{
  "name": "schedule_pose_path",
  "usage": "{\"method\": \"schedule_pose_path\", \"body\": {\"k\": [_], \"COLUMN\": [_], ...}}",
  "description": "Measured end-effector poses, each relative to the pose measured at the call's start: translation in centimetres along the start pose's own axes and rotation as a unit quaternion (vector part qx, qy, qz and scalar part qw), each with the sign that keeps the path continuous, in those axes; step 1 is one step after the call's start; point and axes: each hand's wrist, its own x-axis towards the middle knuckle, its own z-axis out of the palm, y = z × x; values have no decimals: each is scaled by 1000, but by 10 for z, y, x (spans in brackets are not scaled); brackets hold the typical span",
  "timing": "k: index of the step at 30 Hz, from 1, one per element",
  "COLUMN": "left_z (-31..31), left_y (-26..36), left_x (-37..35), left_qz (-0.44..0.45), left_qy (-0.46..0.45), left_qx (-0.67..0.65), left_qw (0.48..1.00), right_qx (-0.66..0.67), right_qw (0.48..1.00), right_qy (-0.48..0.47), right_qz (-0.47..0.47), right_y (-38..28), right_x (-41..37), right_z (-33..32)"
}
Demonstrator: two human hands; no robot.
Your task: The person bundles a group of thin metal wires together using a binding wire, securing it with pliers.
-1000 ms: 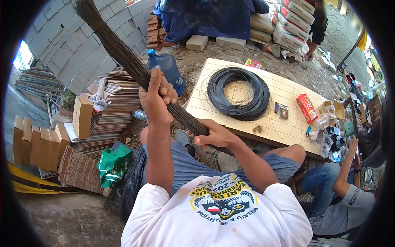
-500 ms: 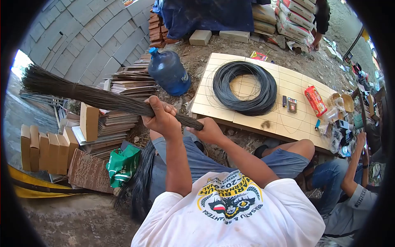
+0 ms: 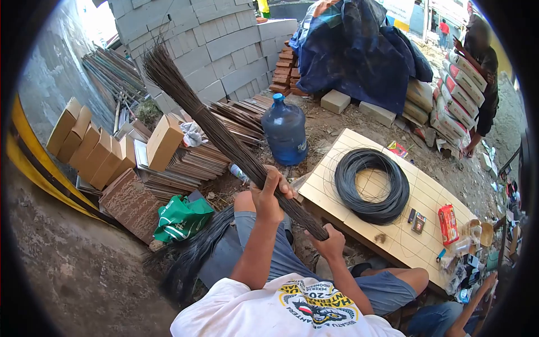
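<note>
A long bundle of thin dark wires (image 3: 224,137) slants from the upper left down toward my lap, its far end fanned out. Around its lower middle my left hand (image 3: 270,196) is closed, thumb raised along the bundle. My right hand (image 3: 328,241) grips the near end, fingers wrapped round it. To the right, a coil of black wire (image 3: 371,185) lies on a pale board (image 3: 342,154) with grid lines. Loose black strands (image 3: 205,255) lie beside my legs at the left.
A blue water jug (image 3: 284,132) stands ahead. Stacked tiles (image 3: 188,168), boxes (image 3: 92,151) and a green bag (image 3: 182,218) are at left. A red packet (image 3: 448,224) lies on the board. One person (image 3: 485,84) stands by sacks; another's arm (image 3: 477,300) shows lower right.
The view has turned left and upward, so the surroundings appear farther right. The bundle now slants more steeply, its fanned end raised. Both hands still hold it.
</note>
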Motion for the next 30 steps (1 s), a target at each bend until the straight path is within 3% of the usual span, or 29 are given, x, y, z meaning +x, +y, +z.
{"method": "schedule_pose_path", "body": {"k": [1,2,4,6,8,10,14,17,20,22,23,24,26,27,30], "left_z": [-11,-2,17,7,12,26,34,30,37,43,46,46,45,45,45], "left_y": [3,21,52,68,72,59,28,22,35,54,54,53,48,47,39], "left_x": [6,8,16,32,28,16,4,3,8,12,11,9,5,3,-1], "left_qz": [2,-3,29,56,63,107,151,119,103,-6,-12,-10,-50,-46,-96], "left_qy": [-94,-94,-137,-218,-207,-113,-90,-100,-127,-132,-131,-135,-162,-183,-222], "left_qx": [-54,-55,-194,-181,-128,22,68,75,52,25,78,78,44,41,22], "left_qw": [994,994,971,957,968,988,982,985,985,991,988,988,985,981,970], "right_qx": [-9,-11,22,40,65,87,129,152,191,185,140,140,139,74,254], "right_qw": [1000,1000,999,998,994,973,947,932,943,921,902,904,875,826,822], "right_qy": [4,5,-31,-50,-79,-174,-208,-247,-239,-300,-362,-358,-447,-537,-503], "right_qz": [2,6,-1,21,34,123,208,219,130,167,189,186,126,157,81], "right_y": [1,5,17,16,21,33,44,59,66,72,78,82,63,53,14], "right_x": [-3,-7,-16,-27,-38,-46,-49,-51,-52,-59,-61,-65,-57,-43,-1], "right_z": [-1,0,0,-4,3,15,22,25,26,26,29,31,23,11,-52]}}
